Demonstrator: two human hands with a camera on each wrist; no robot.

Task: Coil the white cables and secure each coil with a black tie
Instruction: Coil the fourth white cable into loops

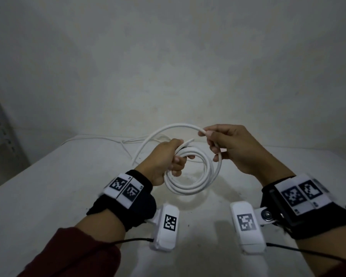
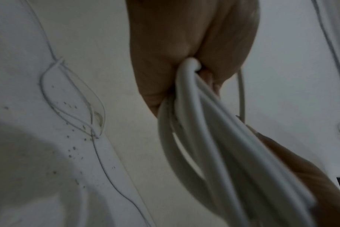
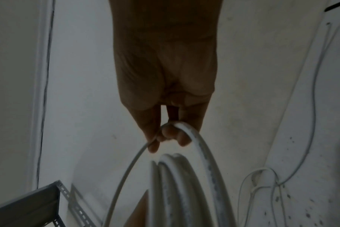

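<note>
A thick white cable (image 1: 196, 182) hangs in several round loops above the white table (image 1: 48, 192). My left hand (image 1: 168, 158) grips the loops at their upper left, fingers curled round the bundle (image 2: 194, 107). My right hand (image 1: 214, 140) pinches the loose run of the same cable (image 1: 180, 125) between thumb and fingers, up and right of the coil. That run (image 3: 196, 138) arcs over the coil and drops toward the table at the far left. In the right wrist view the coil (image 3: 175, 184) hangs just below my fingers. No black tie shows in any view.
Thin white wires (image 1: 100, 137) lie along the table's far edge by the wall. A tangle of thin wire (image 2: 72, 98) and dark specks mark the table. A grey perforated metal shelf (image 3: 39, 202) stands at the left. Wrist cameras (image 1: 166, 224) hang under both arms.
</note>
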